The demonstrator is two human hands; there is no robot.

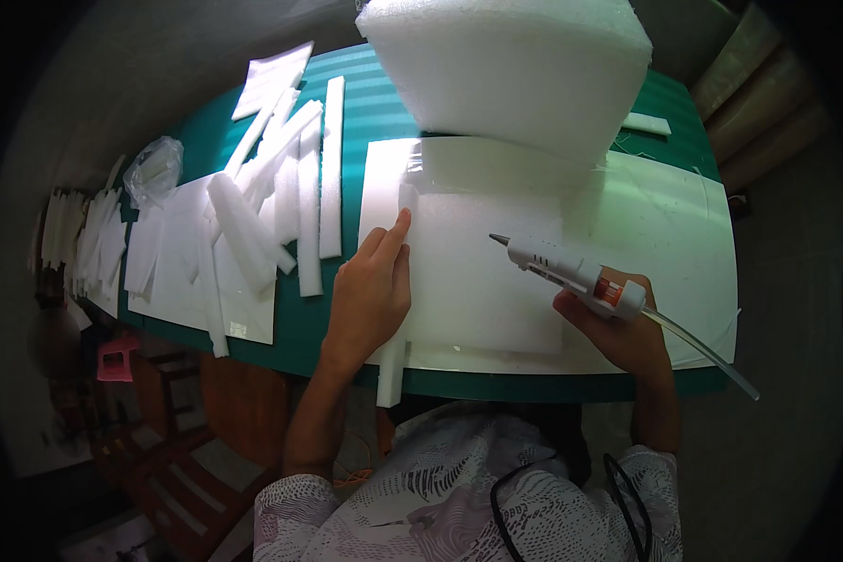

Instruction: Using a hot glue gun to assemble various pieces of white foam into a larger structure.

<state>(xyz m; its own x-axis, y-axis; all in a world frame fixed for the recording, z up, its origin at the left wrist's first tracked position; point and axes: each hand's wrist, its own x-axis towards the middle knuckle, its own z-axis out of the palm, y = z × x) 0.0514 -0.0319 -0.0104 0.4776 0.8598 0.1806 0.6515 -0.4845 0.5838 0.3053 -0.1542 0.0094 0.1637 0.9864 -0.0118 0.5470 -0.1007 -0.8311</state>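
In my right hand point(618, 323) is a white glue gun point(557, 267), its metal nozzle pointing left over a flat square white foam sheet point(487, 272). A clear glue stick point(707, 356) sticks out of the gun's back end. My left hand point(373, 290) is on a narrow white foam strip point(391, 375) along the sheet's left edge. The index finger reaches toward the strip's far end, with the thumb alongside. My hand hides the strip's middle, and its near end juts past the table edge. Under the sheet lies a smooth white board point(656, 225).
A big white foam block point(510, 70) stands at the far side of the green table point(370, 84). Loose foam strips point(286, 187) lie piled at the left, beside a crumpled clear plastic bag point(155, 171). Wooden chairs point(239, 403) and a pink stool point(117, 359) are at the lower left.
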